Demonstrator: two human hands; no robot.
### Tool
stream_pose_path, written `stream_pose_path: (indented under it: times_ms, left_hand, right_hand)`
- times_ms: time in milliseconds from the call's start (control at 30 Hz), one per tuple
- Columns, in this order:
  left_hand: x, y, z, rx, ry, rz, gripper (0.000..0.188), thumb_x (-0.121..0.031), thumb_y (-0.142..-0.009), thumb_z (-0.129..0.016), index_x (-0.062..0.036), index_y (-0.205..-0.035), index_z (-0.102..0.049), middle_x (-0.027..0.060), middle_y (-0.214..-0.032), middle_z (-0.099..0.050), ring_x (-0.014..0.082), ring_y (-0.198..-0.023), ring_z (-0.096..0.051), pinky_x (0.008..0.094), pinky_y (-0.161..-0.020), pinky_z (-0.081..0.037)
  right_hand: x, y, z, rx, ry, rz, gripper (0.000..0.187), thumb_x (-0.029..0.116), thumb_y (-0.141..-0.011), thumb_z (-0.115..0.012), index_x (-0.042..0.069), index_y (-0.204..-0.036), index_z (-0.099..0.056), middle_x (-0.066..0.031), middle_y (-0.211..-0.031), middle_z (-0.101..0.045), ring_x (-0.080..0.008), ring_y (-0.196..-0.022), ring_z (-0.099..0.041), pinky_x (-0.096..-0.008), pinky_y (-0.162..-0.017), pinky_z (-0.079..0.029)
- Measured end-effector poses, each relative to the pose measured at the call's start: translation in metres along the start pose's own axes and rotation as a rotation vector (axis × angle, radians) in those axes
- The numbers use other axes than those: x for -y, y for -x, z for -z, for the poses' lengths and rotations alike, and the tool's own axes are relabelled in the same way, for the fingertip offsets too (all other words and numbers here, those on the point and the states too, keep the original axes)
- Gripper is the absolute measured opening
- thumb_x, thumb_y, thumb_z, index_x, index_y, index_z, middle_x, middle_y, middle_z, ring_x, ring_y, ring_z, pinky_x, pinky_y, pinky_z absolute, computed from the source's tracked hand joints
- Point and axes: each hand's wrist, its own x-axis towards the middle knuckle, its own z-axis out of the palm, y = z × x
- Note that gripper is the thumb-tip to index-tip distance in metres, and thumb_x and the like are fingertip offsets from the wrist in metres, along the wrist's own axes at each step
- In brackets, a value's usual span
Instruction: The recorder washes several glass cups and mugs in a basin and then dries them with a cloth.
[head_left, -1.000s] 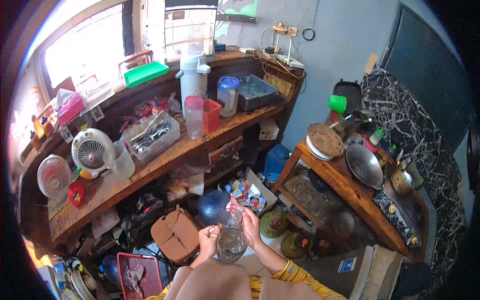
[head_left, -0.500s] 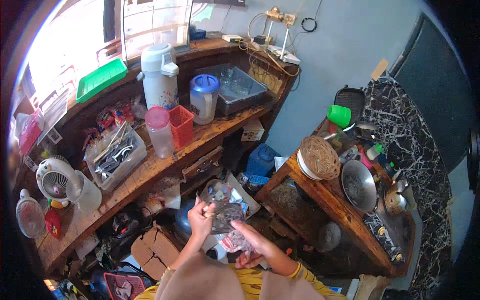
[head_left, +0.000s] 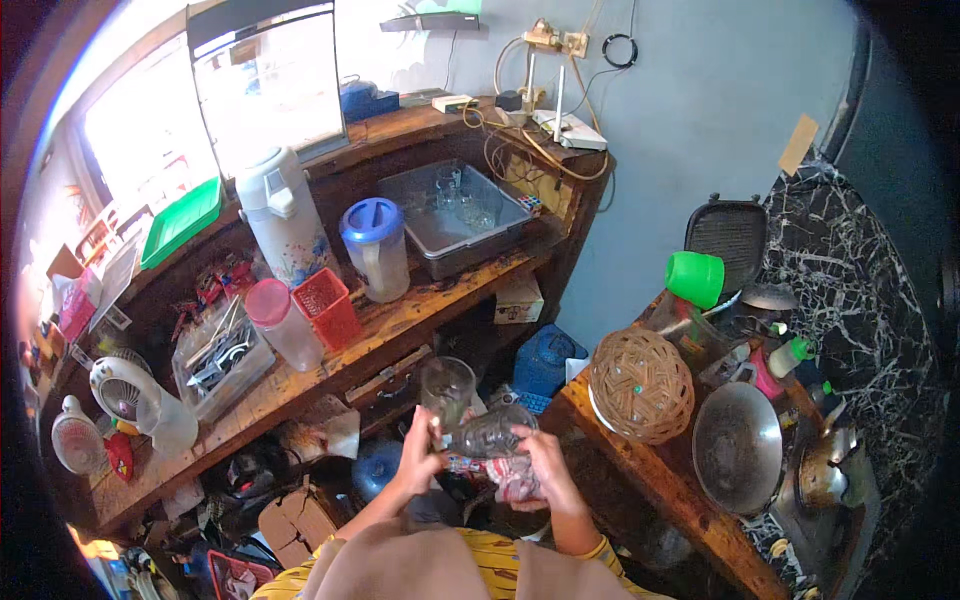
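In front of my body, my left hand [head_left: 420, 452] is closed around the lower part of a clear drinking glass [head_left: 447, 388], which points up and away from me. Close beside it, a second clear glass [head_left: 488, 432] lies tilted sideways in my right hand [head_left: 546, 465], whose fingers wrap its right end. A crumpled red-and-white cloth [head_left: 515, 480] hangs under that glass, also in my right hand. The two glasses are very near each other; whether they touch I cannot tell.
On the wooden counter [head_left: 375, 325] stand a clear bin [head_left: 432, 262] with glasses, a blue-lidded jug [head_left: 375, 255], an air pot [head_left: 290, 220], a red basket [head_left: 328, 308] and a cutlery tub [head_left: 225, 365]. At right, a wooden table [head_left: 665, 490] bears a woven basket [head_left: 642, 388] and a wok [head_left: 738, 448].
My view has turned and shifted toward the counter. My hands have moved slightly right and apart; the two glasses now show separately, and the cloth stays with my right hand.
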Motion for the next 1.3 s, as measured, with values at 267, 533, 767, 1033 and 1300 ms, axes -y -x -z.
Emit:
stream_pose_path:
  times_ms: [267, 533, 767, 1033, 1300]
  left_hand:
    - [-0.014, -0.123, -0.023, -0.331, 1.034, 0.107, 0.037, -0.044, -0.088, -0.032, -0.0131, -0.069, -0.036, -0.0013, -0.064, -0.03, 0.0141, -0.065, -0.033, 0.027, -0.067, -0.029]
    - [0.031, -0.331, -0.019, -0.612, 0.516, -0.107, 0.03, -0.029, -0.088, -0.038, -0.0055, -0.07, -0.046, 0.0003, -0.07, -0.041, 0.0107, -0.068, -0.038, 0.025, -0.065, -0.031]
    - [0.143, -0.458, 0.0, -0.877, 0.588, 0.276, 0.042, -0.036, -0.082, -0.045, 0.0006, -0.062, -0.051, 0.0097, -0.066, -0.05, 0.0192, -0.063, -0.046, 0.0332, -0.062, -0.037]
    - [0.225, -0.508, -0.006, -0.95, 0.049, 0.36, 0.046, -0.041, -0.081, -0.045, 0.003, -0.083, -0.059, 0.02, -0.08, -0.056, 0.0323, -0.078, -0.05, 0.0396, -0.074, -0.037]
    - [0.268, -0.517, 0.0, -0.807, 0.186, 0.386, 0.046, -0.041, -0.082, -0.044, 0.0007, -0.073, -0.061, 0.0168, -0.075, -0.059, 0.032, -0.075, -0.053, 0.0392, -0.072, -0.038]
  right_hand:
    - [0.085, -0.081, 0.007, -0.151, -0.162, 0.301, 0.038, 0.001, -0.075, -0.039, -0.003, -0.111, -0.049, -0.0081, -0.107, -0.052, -0.0104, -0.084, -0.049, -0.0228, -0.075, -0.04]
    - [0.173, -0.262, -0.034, -0.199, 0.088, 0.595, 0.044, 0.005, -0.073, -0.041, 0.0, -0.116, -0.045, -0.0119, -0.112, -0.051, -0.019, -0.1, -0.049, -0.0259, -0.084, -0.037]
    - [0.19, -0.359, -0.087, -0.483, 0.685, 0.455, 0.033, 0.017, -0.072, -0.048, 0.003, -0.101, -0.054, -0.0222, -0.097, -0.055, -0.0367, -0.093, -0.051, -0.0402, -0.081, -0.04]
    - [0.201, -0.396, -0.1, -0.453, 1.084, 0.139, 0.027, 0.022, -0.074, -0.048, 0.005, -0.094, -0.057, -0.0189, -0.095, -0.057, -0.0332, -0.091, -0.054, -0.0415, -0.078, -0.043]
    - [0.187, -0.44, -0.111, -0.428, 1.303, 0.217, 0.022, 0.012, -0.076, -0.042, 0.005, -0.086, -0.061, -0.0188, -0.089, -0.059, -0.0329, -0.086, -0.057, -0.0403, -0.074, -0.045]
